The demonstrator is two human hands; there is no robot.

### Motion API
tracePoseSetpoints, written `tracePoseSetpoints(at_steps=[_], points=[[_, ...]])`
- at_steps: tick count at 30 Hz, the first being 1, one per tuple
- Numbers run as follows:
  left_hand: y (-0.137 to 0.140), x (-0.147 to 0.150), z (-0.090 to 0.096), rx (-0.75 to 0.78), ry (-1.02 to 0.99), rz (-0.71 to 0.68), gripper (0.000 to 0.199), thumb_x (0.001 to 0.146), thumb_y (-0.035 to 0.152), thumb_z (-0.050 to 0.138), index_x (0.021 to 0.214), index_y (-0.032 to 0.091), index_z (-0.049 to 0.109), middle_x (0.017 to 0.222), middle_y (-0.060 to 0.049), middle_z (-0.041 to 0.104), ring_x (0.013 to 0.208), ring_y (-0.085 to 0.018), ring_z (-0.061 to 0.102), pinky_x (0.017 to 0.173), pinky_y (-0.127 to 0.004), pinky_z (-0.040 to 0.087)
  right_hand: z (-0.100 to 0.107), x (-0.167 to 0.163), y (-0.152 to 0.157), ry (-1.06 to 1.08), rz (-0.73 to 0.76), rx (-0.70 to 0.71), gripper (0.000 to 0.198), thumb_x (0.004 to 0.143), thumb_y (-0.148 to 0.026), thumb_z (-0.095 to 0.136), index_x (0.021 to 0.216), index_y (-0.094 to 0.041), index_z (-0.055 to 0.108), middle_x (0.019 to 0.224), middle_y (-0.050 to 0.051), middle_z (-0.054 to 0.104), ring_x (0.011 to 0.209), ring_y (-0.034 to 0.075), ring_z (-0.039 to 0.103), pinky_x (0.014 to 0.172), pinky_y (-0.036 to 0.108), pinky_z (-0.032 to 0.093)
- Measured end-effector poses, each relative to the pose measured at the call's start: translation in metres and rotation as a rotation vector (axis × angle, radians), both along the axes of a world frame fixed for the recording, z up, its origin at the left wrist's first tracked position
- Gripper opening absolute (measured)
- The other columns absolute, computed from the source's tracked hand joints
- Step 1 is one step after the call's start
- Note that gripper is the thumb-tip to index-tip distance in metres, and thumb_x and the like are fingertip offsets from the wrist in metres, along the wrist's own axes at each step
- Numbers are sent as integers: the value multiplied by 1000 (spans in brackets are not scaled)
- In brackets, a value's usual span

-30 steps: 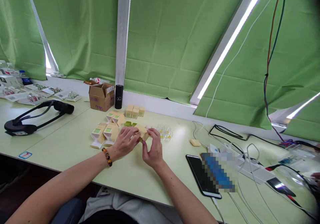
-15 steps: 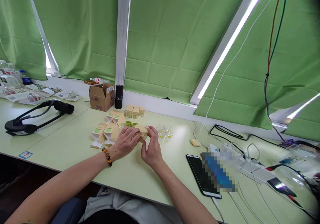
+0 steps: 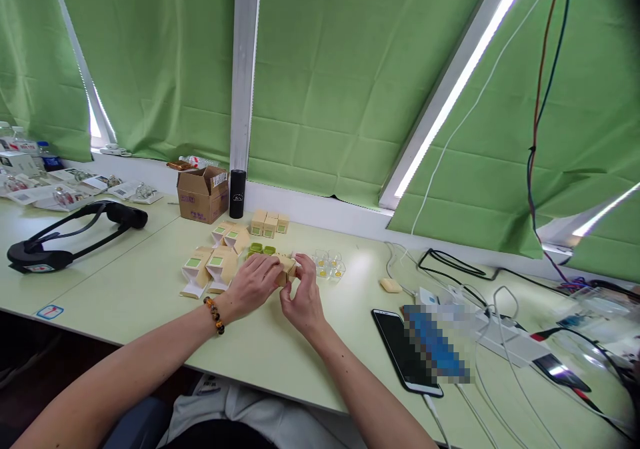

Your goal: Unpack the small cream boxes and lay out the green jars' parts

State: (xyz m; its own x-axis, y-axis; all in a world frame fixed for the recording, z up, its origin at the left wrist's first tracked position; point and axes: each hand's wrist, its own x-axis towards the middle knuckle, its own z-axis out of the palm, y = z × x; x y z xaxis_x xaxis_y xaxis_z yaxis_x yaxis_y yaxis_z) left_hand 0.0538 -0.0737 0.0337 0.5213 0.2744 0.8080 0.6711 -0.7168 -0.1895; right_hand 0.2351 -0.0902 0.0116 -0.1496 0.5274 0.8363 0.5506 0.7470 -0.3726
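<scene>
A small tan cardboard box (image 3: pixel 285 269) is held just above the table between my two hands. My left hand (image 3: pixel 255 282) grips its left side, with a beaded bracelet on the wrist. Fingers and thumb of my right hand (image 3: pixel 303 299) close on its right end. Several tan boxes with open white flaps (image 3: pixel 210 265) lie to the left of my hands. Green containers (image 3: pixel 261 249) sit right behind my left hand, partly hidden by it. Small clear cups with yellow spots (image 3: pixel 329 265) stand to the right of my right hand.
Several closed tan boxes (image 3: pixel 269 223) stand farther back, near a brown carton (image 3: pixel 203 195) and a black cylinder (image 3: pixel 237 194). A black headset (image 3: pixel 75 239) lies at left. On the right are a phone (image 3: pixel 406 352), a power strip (image 3: pixel 500 335) and tangled cables.
The top of the held box has shifted slightly and its folded edge shows more between my fingers. Both hands stay in nearly the same place.
</scene>
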Motion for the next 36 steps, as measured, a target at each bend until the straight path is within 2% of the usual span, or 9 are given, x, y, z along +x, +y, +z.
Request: tracePoseSetpoints(at_steps=[5,9,14,18,23,27,30,33,36], points=[[2,-1,-3,-71,-17,-24,30,98,14,61,127,18,57,123,-15,68,113,-29,67,95,-48,57,-3,2,3,39,-14,3,77,83,-4,52,155,-23,31,150,19,48,135,31,57,102,54,60],[1,-3,-3,-143,-55,-43,42,95,12,64,135,18,53,127,-16,68,120,-31,65,100,-51,58,1,8,2,154,-36,-68,65,87,-8,51,149,-24,39,142,16,56,122,29,64,99,52,60],[0,-3,-3,-246,-141,-112,55,96,17,67,146,20,45,130,-16,66,124,-31,64,103,-53,57,8,9,1,352,72,-169,46,98,-20,53,141,-28,40,140,14,56,113,24,66,90,42,61],[2,-4,-3,-273,-191,-157,51,98,22,66,143,23,43,131,-15,63,125,-31,63,101,-53,57,9,7,3,552,148,-249,40,103,-34,55,139,-30,38,137,13,57,111,22,66,85,38,62],[2,-4,-4,-362,-166,-149,38,99,20,63,134,22,49,132,-16,60,127,-31,59,101,-52,57,11,8,5,765,211,-387,43,102,-52,56,136,-32,39,131,10,60,104,21,69,83,41,65],[0,-2,-1,-394,-149,-144,45,101,18,58,145,23,46,134,-16,58,129,-31,57,104,-53,56,12,11,11,877,225,-485,42,100,-54,55,133,-32,38,121,6,64,100,21,70,77,39,66],[-1,-2,-1,-417,-129,-124,59,101,16,56,156,25,38,135,-15,59,129,-30,56,104,-53,57,9,14,17,860,145,-463,43,98,-45,57,133,-32,38,129,8,60,100,20,69,74,37,65],[0,-2,-3,-422,-116,-104,64,101,16,55,160,26,34,135,-15,59,130,-31,56,103,-52,58,5,16,22,767,29,-393,43,95,-34,57,135,-31,41,137,11,55,96,19,67,75,37,64],[1,-2,-6,-404,-104,-91,66,101,17,55,162,25,31,136,-16,58,130,-31,56,102,-52,58,5,18,21,632,-102,-246,40,96,-27,53,135,-29,46,135,13,54,113,24,64,84,42,64]])
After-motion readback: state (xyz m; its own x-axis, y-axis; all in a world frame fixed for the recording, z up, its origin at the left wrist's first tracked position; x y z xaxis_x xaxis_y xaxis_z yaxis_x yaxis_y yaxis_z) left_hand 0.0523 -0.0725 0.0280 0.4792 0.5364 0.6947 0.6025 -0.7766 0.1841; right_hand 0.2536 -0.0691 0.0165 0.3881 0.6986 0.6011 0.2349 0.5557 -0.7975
